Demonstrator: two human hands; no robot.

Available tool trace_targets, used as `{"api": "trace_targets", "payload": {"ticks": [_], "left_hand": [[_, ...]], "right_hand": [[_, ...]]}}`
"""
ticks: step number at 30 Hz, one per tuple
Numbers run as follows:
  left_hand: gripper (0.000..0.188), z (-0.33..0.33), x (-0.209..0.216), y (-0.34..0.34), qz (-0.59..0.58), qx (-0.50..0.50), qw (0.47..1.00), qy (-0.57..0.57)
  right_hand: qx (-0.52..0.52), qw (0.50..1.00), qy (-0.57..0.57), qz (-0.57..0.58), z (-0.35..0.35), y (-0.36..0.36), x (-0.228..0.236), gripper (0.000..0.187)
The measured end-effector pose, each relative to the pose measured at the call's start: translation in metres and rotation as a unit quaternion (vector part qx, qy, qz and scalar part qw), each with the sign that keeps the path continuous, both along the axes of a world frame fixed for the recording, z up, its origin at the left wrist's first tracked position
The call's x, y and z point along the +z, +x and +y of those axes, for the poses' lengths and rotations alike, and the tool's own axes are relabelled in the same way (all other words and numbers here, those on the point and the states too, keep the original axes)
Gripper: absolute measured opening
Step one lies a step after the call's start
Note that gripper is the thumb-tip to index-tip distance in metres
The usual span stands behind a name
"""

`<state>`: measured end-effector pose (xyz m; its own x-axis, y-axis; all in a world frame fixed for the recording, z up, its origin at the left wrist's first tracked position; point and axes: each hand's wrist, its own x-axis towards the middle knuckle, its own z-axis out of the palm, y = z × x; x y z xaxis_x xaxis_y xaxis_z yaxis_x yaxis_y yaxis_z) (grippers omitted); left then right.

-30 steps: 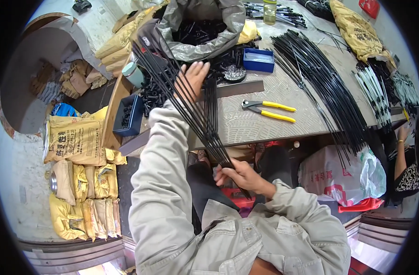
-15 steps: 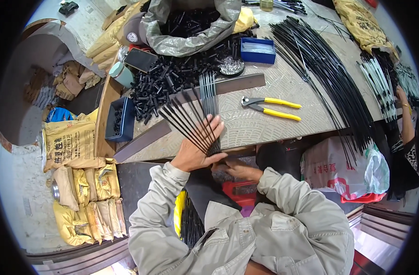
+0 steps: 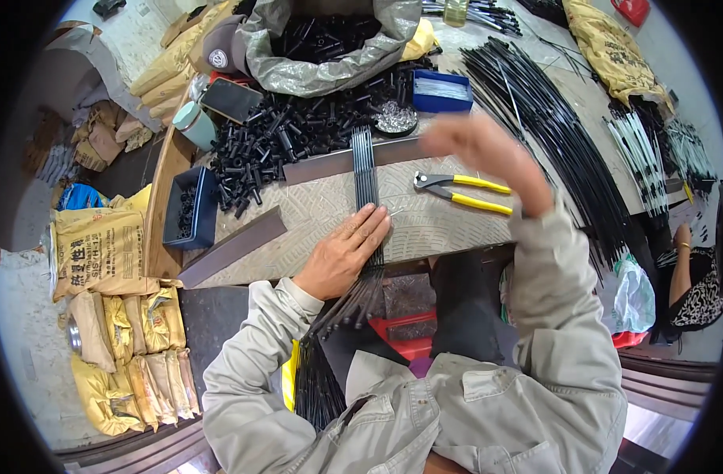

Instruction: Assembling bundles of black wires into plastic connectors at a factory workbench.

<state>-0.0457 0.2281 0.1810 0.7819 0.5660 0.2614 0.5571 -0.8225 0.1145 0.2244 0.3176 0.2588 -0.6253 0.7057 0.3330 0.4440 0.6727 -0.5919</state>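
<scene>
Lying straighter than in earlier frame, row of thin black rods is now gathered parallel, no longer fanned; right hand has been raised from table edge to air near blue rectangular box. Right hand blurred; grip cannot be told. Left hand is laid palm-down over rods, fingers close together. Rods are set across flat brown bar on ridge-patterned grey tabletop, lower ends hung past edge.

Room to pass lies between the black rods and yellow-handled pliers, a brownish strip crossing beyond.
</scene>
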Motion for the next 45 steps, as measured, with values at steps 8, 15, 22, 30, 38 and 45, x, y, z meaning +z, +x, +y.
{"api": "trace_targets", "payload": {"ticks": [8,15,22,30,38,45], "left_hand": [[0.088,0.001,-0.002,0.001,0.096,0.068,0.989,0.091],[0.076,0.005,-0.004,-0.003,0.006,0.031,1.000,0.000],[0.060,-0.001,0.005,0.003,0.089,0.089,0.990,0.067],[0.066,-0.002,0.006,0.003,0.027,0.100,0.994,-0.022],[0.064,-0.001,0.003,0.006,0.003,0.102,0.994,-0.048],[0.061,0.002,0.006,0.009,0.005,0.104,0.993,-0.060]], "right_hand": [[-0.234,0.924,0.118,-0.280,0.148,0.030,-0.024,0.013],[-0.217,0.929,0.132,-0.269,0.161,0.042,-0.045,0.005],[-0.214,0.932,0.147,-0.255,0.153,0.040,-0.044,0.009],[-0.278,0.920,0.186,-0.205,0.135,0.028,-0.034,0.014],[-0.095,0.984,0.123,-0.084,0.064,-0.058,-0.059,0.016],[-0.136,0.983,0.087,-0.091,0.063,-0.048,-0.055,0.029]]}}
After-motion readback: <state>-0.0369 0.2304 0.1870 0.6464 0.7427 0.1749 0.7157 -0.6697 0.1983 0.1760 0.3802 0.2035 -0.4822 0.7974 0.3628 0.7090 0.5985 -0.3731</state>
